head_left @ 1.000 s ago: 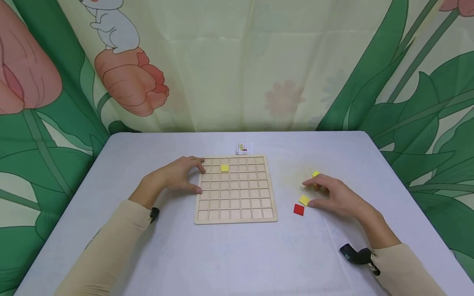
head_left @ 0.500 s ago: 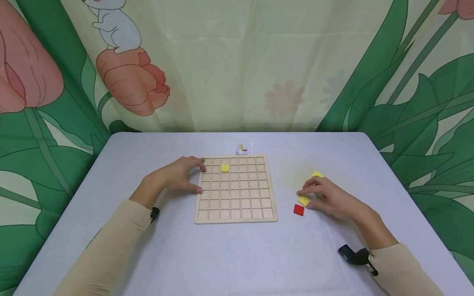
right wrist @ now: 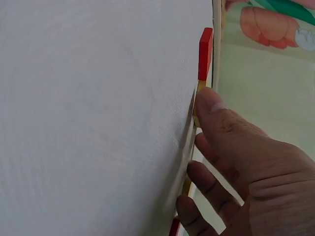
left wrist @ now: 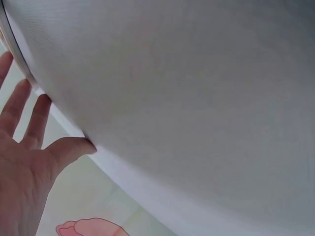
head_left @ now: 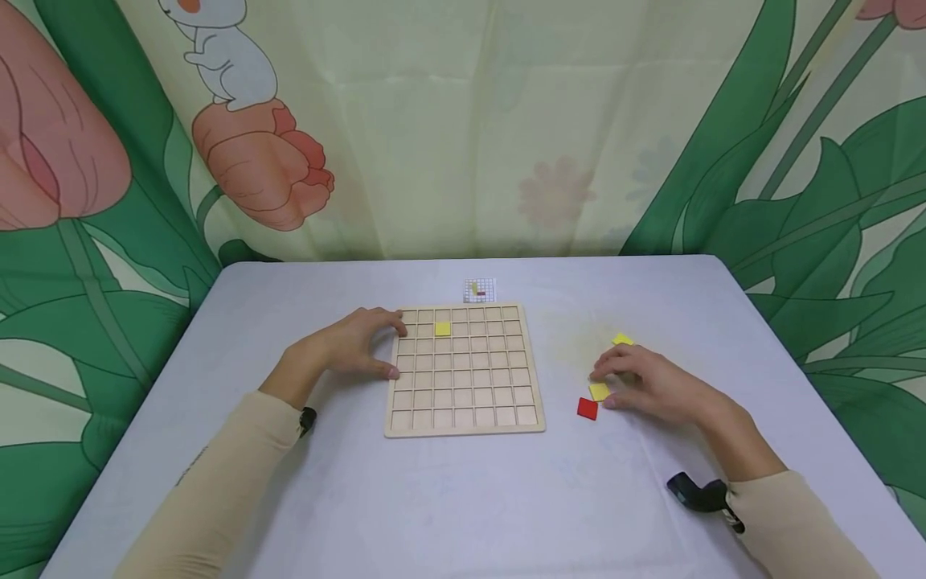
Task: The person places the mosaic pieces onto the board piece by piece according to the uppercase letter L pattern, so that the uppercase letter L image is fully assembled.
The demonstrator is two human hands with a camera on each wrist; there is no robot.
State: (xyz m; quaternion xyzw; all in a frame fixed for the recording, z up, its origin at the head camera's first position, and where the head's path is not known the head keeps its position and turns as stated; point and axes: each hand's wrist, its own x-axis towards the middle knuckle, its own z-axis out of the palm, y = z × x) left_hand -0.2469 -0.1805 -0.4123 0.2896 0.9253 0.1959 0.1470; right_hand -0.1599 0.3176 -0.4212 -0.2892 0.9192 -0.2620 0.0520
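The left hand (head_left: 352,339) is spread wide, thumb and fingertips touching the left edge of the gridded wooden board (head_left: 463,378) on the bench (head_left: 325,498). The right hand (head_left: 654,386) is narrowed over the near yellow tile (head_left: 598,392), right of the board, with thumb and forefinger at that tile — whether they actually pinch it I cannot tell. Just beside lies a red tile (head_left: 587,408); a farther yellow tile (head_left: 622,339) shows past the fingers. One yellow square (head_left: 443,329) sits in the board's second row from the far edge.
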